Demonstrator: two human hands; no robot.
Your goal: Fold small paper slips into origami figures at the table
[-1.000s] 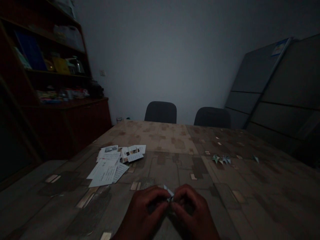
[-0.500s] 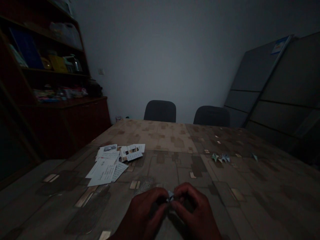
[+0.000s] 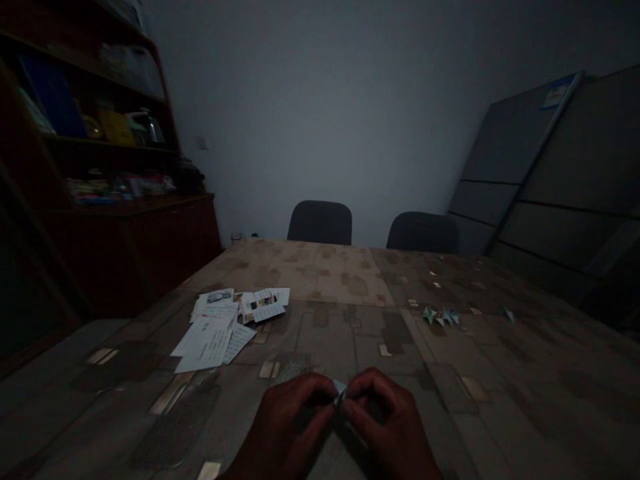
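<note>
A small piece of folded paper (image 3: 340,387), pale on top, sits pinched between my two hands low in the middle of the view. My left hand (image 3: 295,413) grips it from the left with thumb and forefinger. From the other side, the thumb and forefinger of my right hand (image 3: 387,413) close on it. Fingers cover most of the paper, so its full shape is hidden. Off to the right on the table lie several small folded paper figures (image 3: 441,317), with one more paper figure (image 3: 509,313) apart from them.
Loose printed sheets (image 3: 210,337) are spread on the left of the patterned table (image 3: 330,340). Two dark chairs (image 3: 320,222) stand at the far edge before a pale wall. A shelf cabinet (image 3: 115,213) is at left, grey panels (image 3: 505,147) at right. The room is dim.
The folded paper has turned slightly between my fingers, and its pale top shows a bit differently. Both hands shifted only a little; everything else stays put.
</note>
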